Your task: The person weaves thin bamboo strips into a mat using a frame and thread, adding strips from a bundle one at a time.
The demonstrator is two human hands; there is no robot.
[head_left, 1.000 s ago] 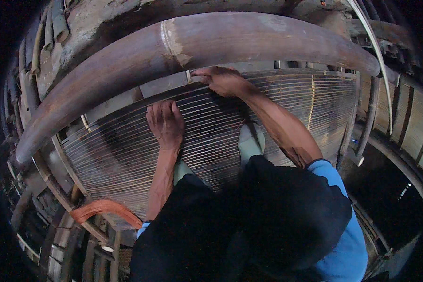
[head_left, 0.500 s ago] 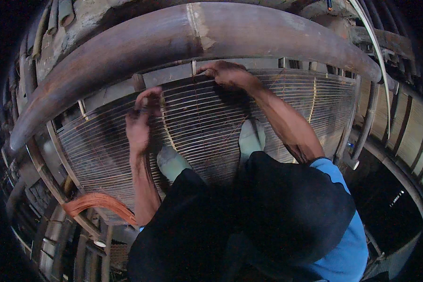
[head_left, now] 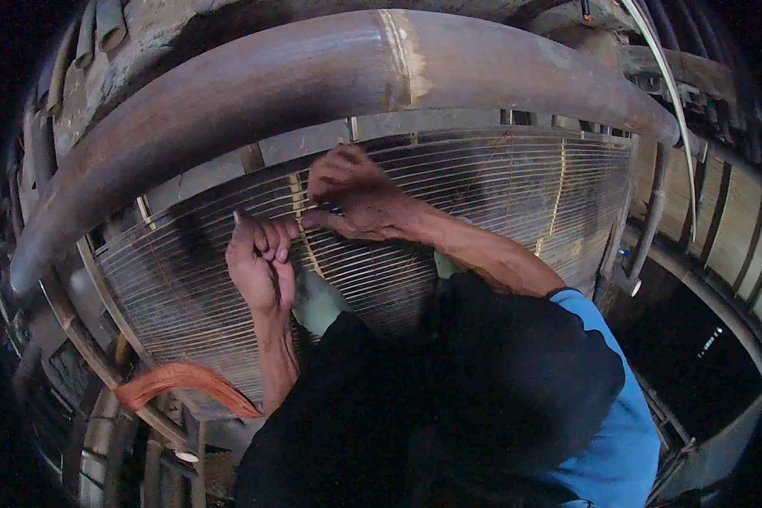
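Draping over a thin pole [head_left: 83,339], near left: orange strand bundle [head_left: 186,383], probably for easy reach. Left hand [head_left: 262,264] curled, right hand [head_left: 360,201] half-curled, close together over the slatted screen [head_left: 491,173] — can't tell if gripping; thick beam [head_left: 296,76] beyond.

The slatted screen [head_left: 483,178] is pale-striped, the strand bundle [head_left: 186,378] orange.
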